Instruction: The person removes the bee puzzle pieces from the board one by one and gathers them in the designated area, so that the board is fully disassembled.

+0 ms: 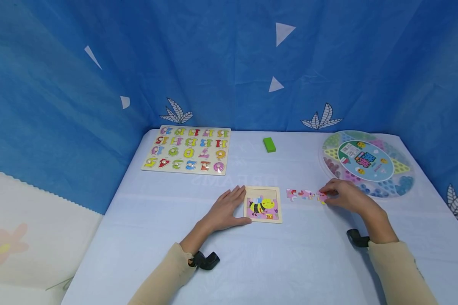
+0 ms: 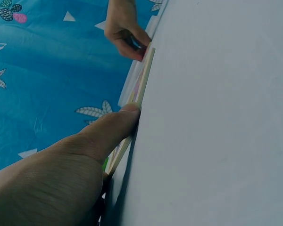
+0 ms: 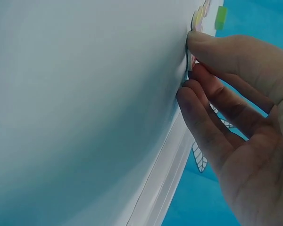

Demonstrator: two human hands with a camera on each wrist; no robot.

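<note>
A square wooden puzzle tray (image 1: 262,222) lies in the middle of the table, with a bee picture (image 1: 262,206) filling its lower part. My left hand (image 1: 225,210) rests at its left side, fingertips on the upper left corner and thumb by the lower left one. In the left wrist view, the thumb (image 2: 115,127) touches the tray's edge. To the right, several pink jigsaw pieces (image 1: 306,194) lie in a row. My right hand (image 1: 345,195) pinches the rightmost jigsaw piece (image 1: 321,197) between thumb and fingers, low over the table. The fingers partly cover that piece.
A wooden number puzzle board (image 1: 187,150) lies at the back left. Behind the tray is a green block (image 1: 269,145). A round clear case of coloured beads (image 1: 366,163) lies at the back right, just beyond my right hand. Blue cloth (image 1: 232,63) hangs behind the table.
</note>
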